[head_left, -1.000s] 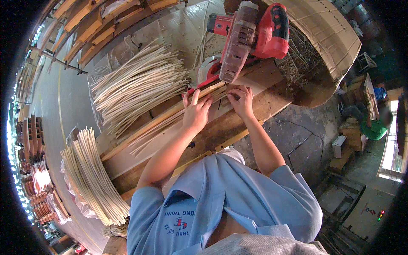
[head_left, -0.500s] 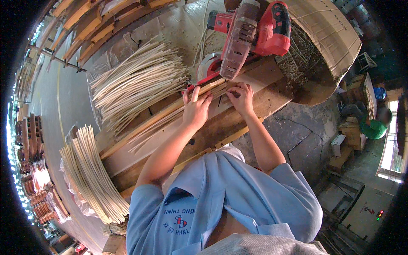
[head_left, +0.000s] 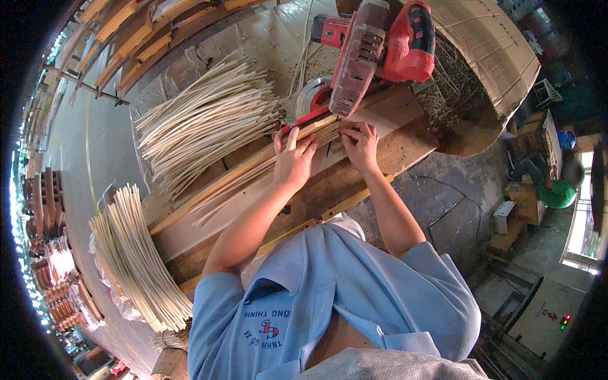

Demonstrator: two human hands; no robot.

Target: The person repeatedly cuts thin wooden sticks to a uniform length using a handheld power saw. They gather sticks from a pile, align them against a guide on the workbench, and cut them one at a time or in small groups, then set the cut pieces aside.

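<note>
Several thin pale sticks (head_left: 237, 189), perhaps rattan or wood, lie side by side along a wooden guide strip (head_left: 209, 182) on the bench. My left hand (head_left: 294, 163) is closed over this bundle, its fingertips pressing it at the strip. At the bundle's right end my right hand (head_left: 361, 147) pinches the stick tips, fingers bent together; the exact grip is partly hidden. Just beyond both hands stands a red and grey power saw (head_left: 358, 63), a chop saw by its shape. Its blade edge is hidden behind the guard.
Behind the strip lies a large pile of sticks (head_left: 209, 120); another bundle (head_left: 139, 259) rests at the left end. A big cardboard box (head_left: 487, 57) holding offcuts stands right of the saw. A cable (head_left: 449, 190) runs over the floor. A person in green (head_left: 557, 190) sits far right.
Both hands stay almost in place on the sticks. My right fingers shift very slightly at the stick ends. The saw stays raised where it was.
</note>
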